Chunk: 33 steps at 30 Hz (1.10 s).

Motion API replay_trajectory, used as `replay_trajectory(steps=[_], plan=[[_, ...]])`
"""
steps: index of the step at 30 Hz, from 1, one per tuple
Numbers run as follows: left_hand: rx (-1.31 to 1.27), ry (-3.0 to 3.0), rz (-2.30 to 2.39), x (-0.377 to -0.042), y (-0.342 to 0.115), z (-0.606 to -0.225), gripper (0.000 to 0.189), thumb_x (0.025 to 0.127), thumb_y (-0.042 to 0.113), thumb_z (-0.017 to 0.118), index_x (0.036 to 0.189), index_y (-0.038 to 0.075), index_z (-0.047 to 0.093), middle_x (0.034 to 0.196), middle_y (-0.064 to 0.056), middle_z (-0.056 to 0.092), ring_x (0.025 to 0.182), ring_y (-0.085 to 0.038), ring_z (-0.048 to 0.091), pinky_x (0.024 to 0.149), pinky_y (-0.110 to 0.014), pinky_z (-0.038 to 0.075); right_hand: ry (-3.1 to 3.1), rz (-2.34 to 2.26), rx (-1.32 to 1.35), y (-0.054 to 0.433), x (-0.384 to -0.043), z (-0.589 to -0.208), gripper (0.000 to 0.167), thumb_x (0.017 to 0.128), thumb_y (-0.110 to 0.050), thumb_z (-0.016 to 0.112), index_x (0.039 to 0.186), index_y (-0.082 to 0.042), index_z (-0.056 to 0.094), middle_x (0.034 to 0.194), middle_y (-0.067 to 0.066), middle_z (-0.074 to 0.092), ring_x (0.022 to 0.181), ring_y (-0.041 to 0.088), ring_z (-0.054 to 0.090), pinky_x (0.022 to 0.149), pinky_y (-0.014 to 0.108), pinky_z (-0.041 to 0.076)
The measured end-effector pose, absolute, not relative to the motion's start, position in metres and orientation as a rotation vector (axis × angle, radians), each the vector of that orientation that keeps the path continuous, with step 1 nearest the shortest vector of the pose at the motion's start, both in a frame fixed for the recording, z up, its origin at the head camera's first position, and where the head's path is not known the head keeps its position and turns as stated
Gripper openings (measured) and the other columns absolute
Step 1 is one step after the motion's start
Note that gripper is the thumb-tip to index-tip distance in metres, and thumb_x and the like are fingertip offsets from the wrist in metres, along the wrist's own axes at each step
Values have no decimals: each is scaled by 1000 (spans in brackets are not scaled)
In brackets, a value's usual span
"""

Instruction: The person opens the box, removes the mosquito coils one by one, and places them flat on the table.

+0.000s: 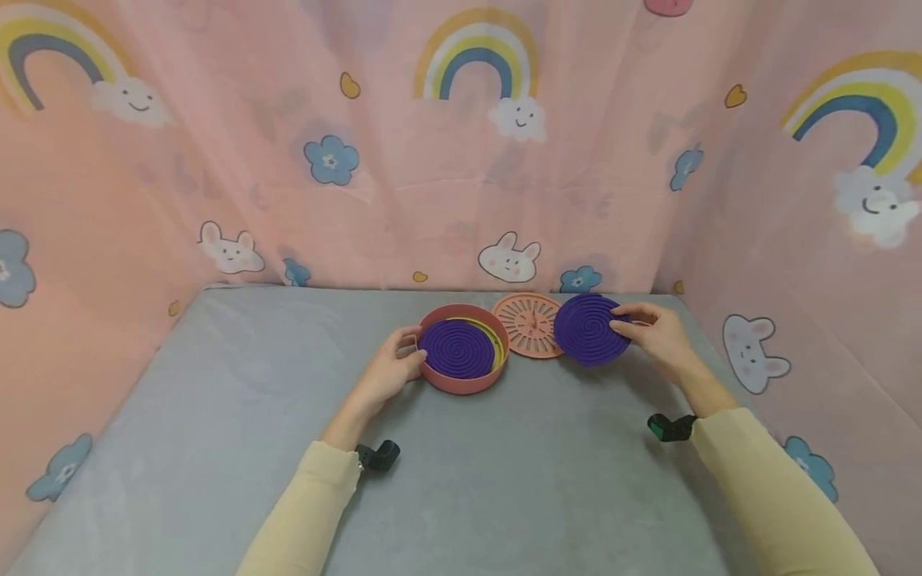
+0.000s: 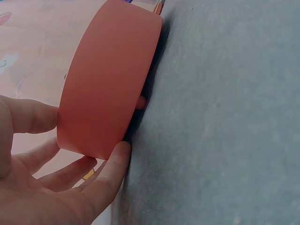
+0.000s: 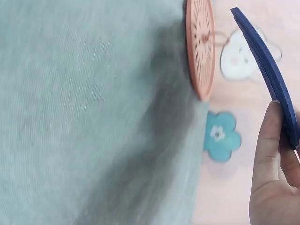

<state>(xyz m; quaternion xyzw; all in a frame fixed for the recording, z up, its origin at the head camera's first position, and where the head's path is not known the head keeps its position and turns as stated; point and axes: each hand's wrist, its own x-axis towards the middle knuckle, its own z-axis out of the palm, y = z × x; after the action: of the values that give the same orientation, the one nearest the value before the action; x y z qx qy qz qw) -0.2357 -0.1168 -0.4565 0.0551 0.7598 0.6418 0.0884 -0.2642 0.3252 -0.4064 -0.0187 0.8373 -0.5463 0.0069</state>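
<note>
A person's left hand [image 1: 390,368] grips the left wall of a salmon-red, round, shallow tin [image 1: 464,387], apparently metal, on a grey cloth-covered table [image 1: 504,480]; the right hand [image 1: 660,338] pinches the right edge of a dark purple, flat spiral coil [image 1: 592,329] of matte material, held up to the tin's right; so the tin lies leftward of that coil, the left hand at the tin's near-left side and the right hand well apart from it; a pink-orange, slotted round disc [image 1: 524,340] lies between, just right of the tin; being round, the held coil has no long axis; the right wrist view catches it edge-on, slightly bowed, clear of the disc; a second purple spiral coil [image 1: 457,350] lies inside the tin, beside a yellow crescent [image 1: 499,348], its nature unclear.
</note>
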Motion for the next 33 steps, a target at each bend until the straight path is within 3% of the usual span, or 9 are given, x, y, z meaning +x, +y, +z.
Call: replay_trajectory(steps=[3,18,22,25,27,30,33], plan=[[157,2264,1914,-235,-117,-455,51,103,13,58,151,9,43,155,-23,38,139,-39,45,99,-44,55,2599,-1762,-25,336,-267,-412,47,99,-15,68,136,11,53,107,-11,63,91,0,63,79,16,55],[158,2302,1903,-235,-119,-456,50,103,13,59,150,8,45,154,-23,40,140,-38,44,100,-44,54,2564,-1831,190,364,-274,-441,33,97,-20,72,126,-5,66,97,-20,64,89,-3,61,75,13,54],[165,2302,1899,-235,-118,-456,49,103,12,58,150,8,45,154,-23,39,140,-39,44,99,-43,54,2578,-1787,237,367,-274,-446,37,98,-22,71,128,-2,63,95,-20,63,86,-3,61,74,14,55],[160,2295,1905,-235,-118,-455,49,103,12,58,150,8,45,154,-23,39,140,-39,44,99,-43,54,2605,-1717,250,367,-275,-451,46,99,-22,69,134,5,57,101,-13,62,85,-3,60,73,16,55],[159,2301,1904,-235,-118,-455,49,103,11,58,150,8,45,154,-23,39,140,-39,44,99,-43,55,2632,-1650,239,366,-275,-454,50,100,-22,67,137,9,54,112,-2,62,85,-2,60,73,17,56],[154,2307,1896,-235,-118,-455,49,103,12,58,150,8,45,154,-22,40,139,-38,45,98,-42,55,2676,-1543,223,366,-274,-457,49,102,-20,64,138,12,52,128,17,55,85,-2,58,72,18,56],[158,2306,1893,-235,-118,-456,49,103,12,58,150,8,45,154,-22,40,139,-38,46,97,-42,56,2701,-1483,211,366,-272,-458,47,103,-19,61,138,12,52,135,25,49,84,-2,56,71,18,56]])
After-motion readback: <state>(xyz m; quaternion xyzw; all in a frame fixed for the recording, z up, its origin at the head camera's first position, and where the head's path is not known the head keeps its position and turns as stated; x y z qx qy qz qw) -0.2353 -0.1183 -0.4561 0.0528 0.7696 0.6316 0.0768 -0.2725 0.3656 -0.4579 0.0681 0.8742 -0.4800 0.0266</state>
